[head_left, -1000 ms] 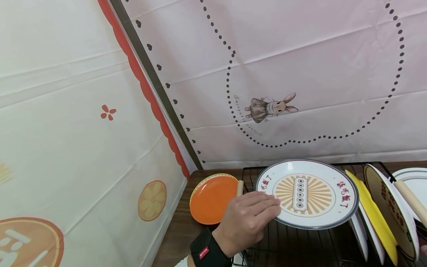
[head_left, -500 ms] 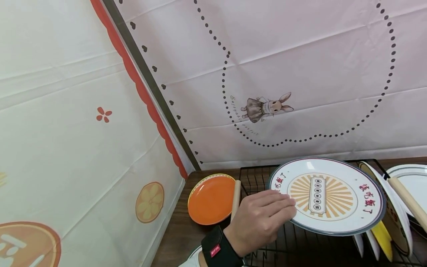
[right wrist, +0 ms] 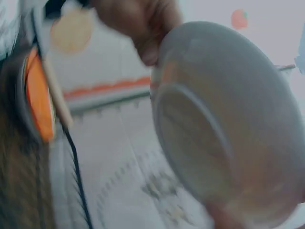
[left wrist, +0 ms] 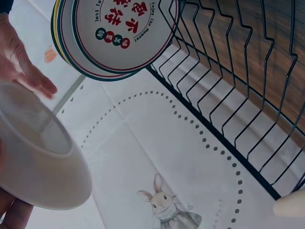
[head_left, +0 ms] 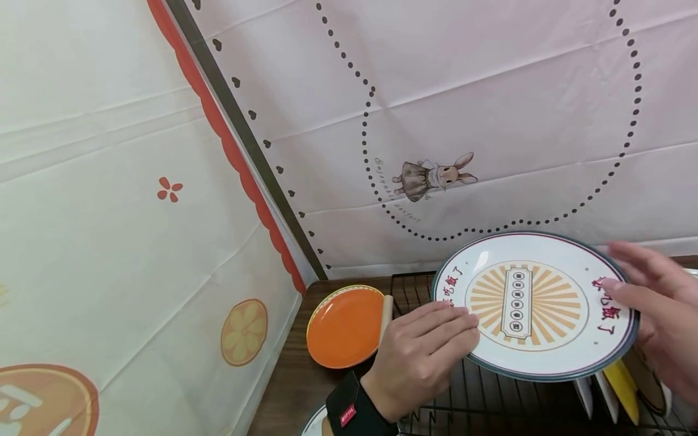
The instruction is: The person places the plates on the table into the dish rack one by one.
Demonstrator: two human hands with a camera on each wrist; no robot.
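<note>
A white plate (head_left: 534, 303) with an orange sunburst print and a dark rim hangs level above a black wire rack (head_left: 480, 393). My left hand (head_left: 436, 345) grips its left rim, fingers on top, thumb hidden beneath. At the plate's right rim is my right hand (head_left: 643, 297), blurred, with its fingers straight. The left wrist view shows the plate's pale underside (left wrist: 38, 157) and the right hand (left wrist: 19, 62) beside it. In the right wrist view the underside (right wrist: 224, 129) fills the frame, with the left hand's fingers (right wrist: 138, 24) at its edge.
An orange plate (head_left: 346, 327) lies on the brown table left of the rack, beside a wooden handle (head_left: 386, 312). Several plates stand on edge in the rack, a yellow one (head_left: 621, 387) among them. Printed cloths hang close behind and to the left.
The left hand has lifted the plate up and a little to the right. My right hand has come into view from the right and reached the plate's rim.
</note>
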